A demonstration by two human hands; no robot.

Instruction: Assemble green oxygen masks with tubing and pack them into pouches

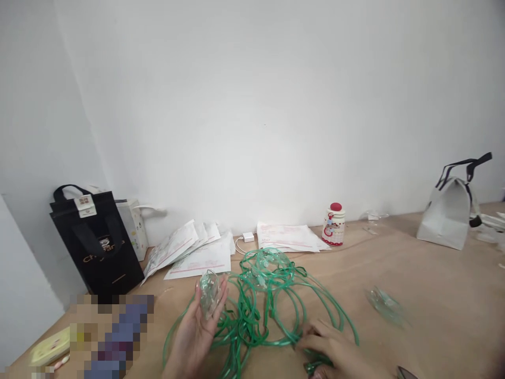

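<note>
My left hand (198, 323), palm turned up, has its fingers curled round a transparent plastic breathing mask (210, 292) and holds it above the table. Coils of green tubing (296, 329) lie in a tangled pile in front of me, mixed with flat green straps (248, 316). More transparent mask parts (270, 260) rest at the far side of this pile. At the pile's near right, my right hand (329, 347) is bent down and closed on green tubing; the hand is slightly blurred and its fingertips are partly hidden.
White printed packets (197, 258) lie by the wall near a white charger (248, 237) and a red-topped jar (333, 226). Bags stand at both sides, one black (114, 263), one white (445, 216). A transparent plastic piece (386, 305) lies right. A yellow case (49, 347) sits front left.
</note>
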